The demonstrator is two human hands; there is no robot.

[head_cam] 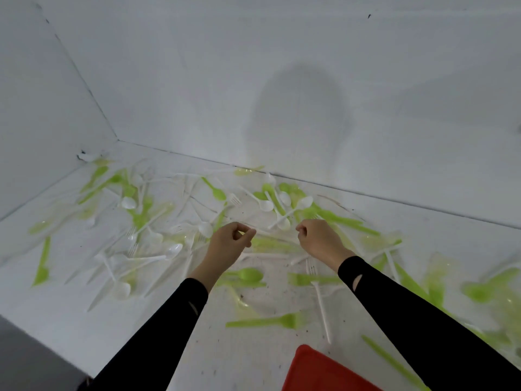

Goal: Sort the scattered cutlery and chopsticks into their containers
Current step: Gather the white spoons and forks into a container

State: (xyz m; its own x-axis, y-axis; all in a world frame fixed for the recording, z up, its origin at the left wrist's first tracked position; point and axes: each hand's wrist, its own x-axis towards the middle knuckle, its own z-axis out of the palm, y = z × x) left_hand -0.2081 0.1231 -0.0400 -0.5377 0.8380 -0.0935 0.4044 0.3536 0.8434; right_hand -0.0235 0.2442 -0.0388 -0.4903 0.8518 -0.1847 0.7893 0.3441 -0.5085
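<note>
White surface, walled in white, is strewn with green and white cutlery (pixel 248 274), above which the left hand (pixel 229 244) and right hand (pixel 320 241) are curled, any hold unclear; one handle should be pinched singly, then carried to the red container (pixel 315 371).

back wall (pixel 282 66): plain white, bearing a broad soft grey shadow (pixel 298 117) | left wall (pixel 33 108): white, meets the back wall at a corner (pixel 117 140) | surface (pixel 239 362): white, flecked with dark specks | lower left: dark grey block (pixel 28 359) | light: even, cool
</note>
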